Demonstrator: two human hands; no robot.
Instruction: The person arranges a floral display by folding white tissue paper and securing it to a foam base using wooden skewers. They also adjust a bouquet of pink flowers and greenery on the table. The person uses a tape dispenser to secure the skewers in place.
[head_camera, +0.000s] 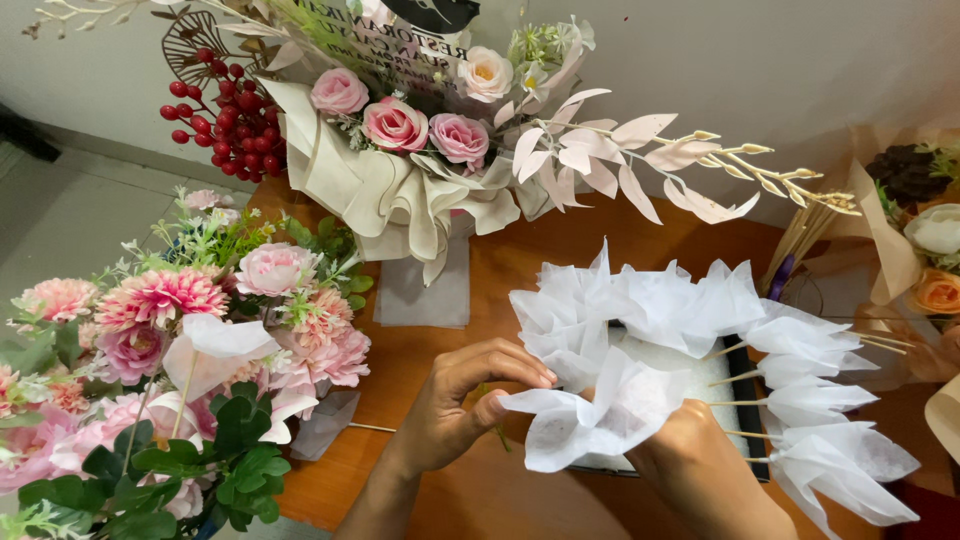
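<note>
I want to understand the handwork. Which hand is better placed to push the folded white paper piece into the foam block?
Probably the right hand: it grips the folded white paper piece from below, beside the white foam block. The left hand only pinches the paper's tip.

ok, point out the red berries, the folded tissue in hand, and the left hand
red berries (228, 118), head view, middle of cluster
tissue (600, 415), head view, centre fold
left hand (455, 410), head view, back of hand

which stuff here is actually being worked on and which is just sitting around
In hand: left hand, right hand, white tissue cone, row of tissue cones on sticks.

Lying about: pink flower arrangement, cream-wrapped rose bouquet, red berries, orange bouquet.
</note>
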